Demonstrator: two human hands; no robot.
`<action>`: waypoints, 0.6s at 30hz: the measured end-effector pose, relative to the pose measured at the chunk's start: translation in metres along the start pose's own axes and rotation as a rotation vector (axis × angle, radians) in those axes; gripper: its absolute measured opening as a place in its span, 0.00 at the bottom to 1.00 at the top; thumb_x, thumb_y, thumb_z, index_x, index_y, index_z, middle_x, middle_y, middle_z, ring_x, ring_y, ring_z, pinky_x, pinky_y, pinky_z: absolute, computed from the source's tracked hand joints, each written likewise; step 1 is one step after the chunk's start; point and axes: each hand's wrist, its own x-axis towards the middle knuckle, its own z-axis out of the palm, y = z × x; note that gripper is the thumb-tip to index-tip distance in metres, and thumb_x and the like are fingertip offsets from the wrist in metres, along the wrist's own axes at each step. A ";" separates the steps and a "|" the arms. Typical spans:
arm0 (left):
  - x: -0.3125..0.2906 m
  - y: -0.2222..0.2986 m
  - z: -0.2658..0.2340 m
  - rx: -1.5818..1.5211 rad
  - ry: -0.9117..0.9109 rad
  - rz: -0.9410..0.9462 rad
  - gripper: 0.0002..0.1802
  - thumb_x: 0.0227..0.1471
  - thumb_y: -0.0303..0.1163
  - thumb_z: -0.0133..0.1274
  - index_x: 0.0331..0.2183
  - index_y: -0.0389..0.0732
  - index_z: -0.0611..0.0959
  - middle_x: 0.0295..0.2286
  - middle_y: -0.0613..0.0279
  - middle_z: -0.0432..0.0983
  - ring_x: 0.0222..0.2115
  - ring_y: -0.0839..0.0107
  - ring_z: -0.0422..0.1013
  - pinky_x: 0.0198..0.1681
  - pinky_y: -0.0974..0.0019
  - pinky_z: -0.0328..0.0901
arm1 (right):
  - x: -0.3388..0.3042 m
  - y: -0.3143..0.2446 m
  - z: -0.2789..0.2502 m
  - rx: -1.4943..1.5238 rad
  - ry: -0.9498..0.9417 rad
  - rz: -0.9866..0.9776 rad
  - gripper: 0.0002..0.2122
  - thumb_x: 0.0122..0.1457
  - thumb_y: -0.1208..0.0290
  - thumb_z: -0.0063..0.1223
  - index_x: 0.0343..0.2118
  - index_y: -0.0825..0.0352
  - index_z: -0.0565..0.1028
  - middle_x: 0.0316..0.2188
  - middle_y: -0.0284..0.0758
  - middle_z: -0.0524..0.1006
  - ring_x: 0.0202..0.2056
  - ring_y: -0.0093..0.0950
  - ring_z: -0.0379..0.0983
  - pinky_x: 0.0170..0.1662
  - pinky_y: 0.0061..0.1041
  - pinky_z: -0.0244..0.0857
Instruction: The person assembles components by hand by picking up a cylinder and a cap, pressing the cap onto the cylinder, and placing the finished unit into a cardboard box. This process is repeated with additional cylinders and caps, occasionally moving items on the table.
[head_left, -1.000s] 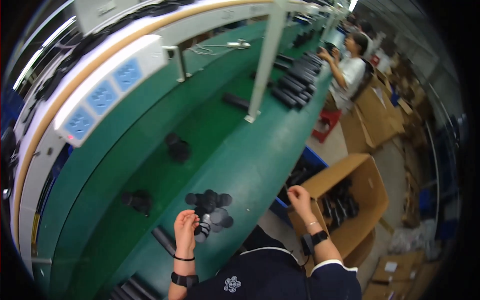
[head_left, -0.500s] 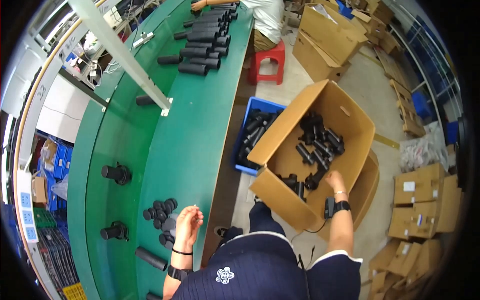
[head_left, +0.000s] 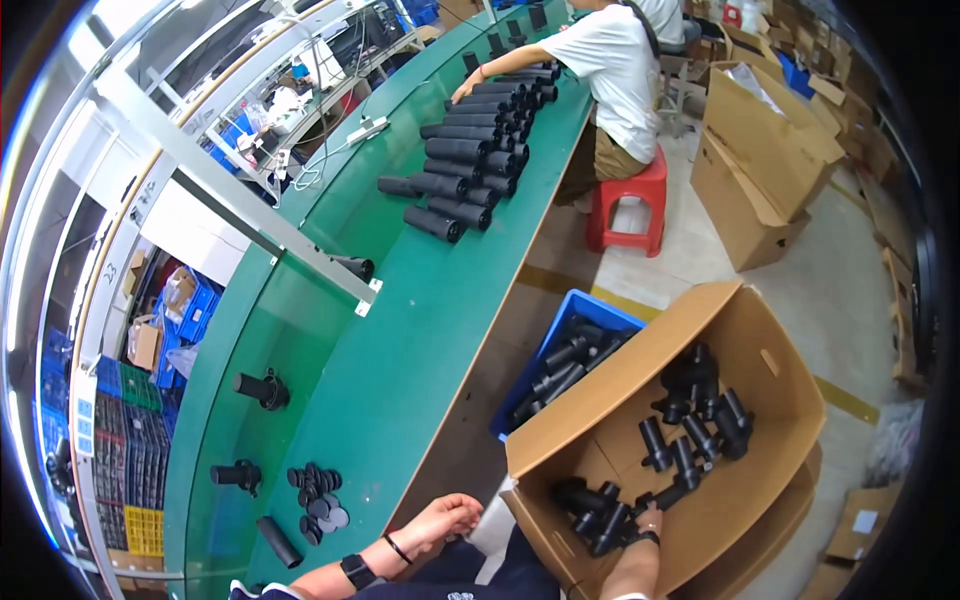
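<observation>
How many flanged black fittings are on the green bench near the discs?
2: the nearer fitting left of the black discs, the farther fitting beyond it, toward the white post.

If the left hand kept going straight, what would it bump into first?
Probably the near corner of the cardboard box, just ahead of the left hand, though depth is unclear.

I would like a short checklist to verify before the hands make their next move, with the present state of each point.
1. Box open at the top: ok.
2. Right hand inside it, at the black fittings: ok.
3. Firm grip on one fitting: cannot tell; fingers mostly hidden.
4. Left hand free: ok, nothing visible in it.
5. Discs neatly stacked: not ok, loosely heaped on the bench.
</observation>
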 end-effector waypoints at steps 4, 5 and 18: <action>0.018 0.014 0.019 0.042 0.011 -0.032 0.09 0.60 0.32 0.50 0.40 0.40 0.77 0.31 0.66 0.76 0.33 0.79 0.72 0.38 0.77 0.68 | 0.015 -0.001 0.019 -0.043 0.192 -0.041 0.22 0.59 0.70 0.47 0.58 0.60 0.61 0.53 0.45 0.64 0.50 0.43 0.68 0.50 0.39 0.67; 0.022 0.014 0.022 0.046 0.018 -0.036 0.09 0.60 0.32 0.50 0.40 0.40 0.77 0.31 0.66 0.76 0.33 0.79 0.72 0.38 0.77 0.68 | 0.019 -0.001 0.023 -0.034 0.327 -0.059 0.20 0.60 0.73 0.45 0.56 0.60 0.63 0.50 0.45 0.66 0.48 0.41 0.69 0.48 0.38 0.69; 0.054 0.011 0.076 0.118 -0.322 -0.138 0.12 0.61 0.33 0.48 0.46 0.41 0.75 0.35 0.65 0.75 0.38 0.78 0.72 0.43 0.73 0.69 | -0.089 -0.003 -0.109 0.154 0.352 -0.608 0.12 0.42 0.79 0.52 0.33 0.69 0.78 0.29 0.54 0.76 0.35 0.50 0.75 0.42 0.48 0.69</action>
